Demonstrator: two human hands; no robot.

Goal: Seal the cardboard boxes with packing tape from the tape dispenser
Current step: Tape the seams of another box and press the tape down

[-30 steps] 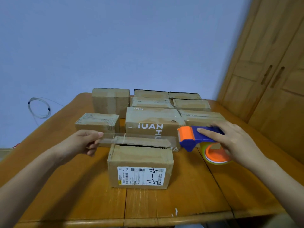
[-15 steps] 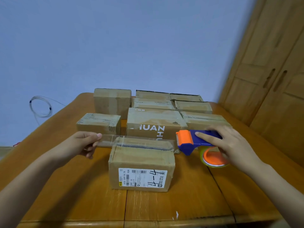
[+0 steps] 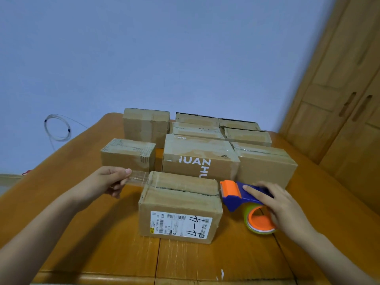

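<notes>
A small cardboard box [image 3: 181, 204] with a white shipping label on its front stands nearest me on the wooden table [image 3: 102, 249]. A strip of clear packing tape [image 3: 138, 178] runs over the box's top seam. My left hand [image 3: 102, 182] pinches the tape's free end just left of the box. My right hand [image 3: 275, 204] grips the blue and orange tape dispenser [image 3: 240, 194] at the box's right top edge. The orange-cored tape roll [image 3: 260, 221] hangs below the dispenser, beside the box.
Several more cardboard boxes stand behind in rows, the closest printed HUAN [image 3: 199, 159]. A wooden wardrobe [image 3: 347, 103] fills the right side. A coiled white cable [image 3: 57, 128] hangs on the blue wall at left. The table's front edge lies close below the box.
The stretched tape has come down from above the box onto its top. Both hands have lowered, and the dispenser has dropped to the box's right top edge.
</notes>
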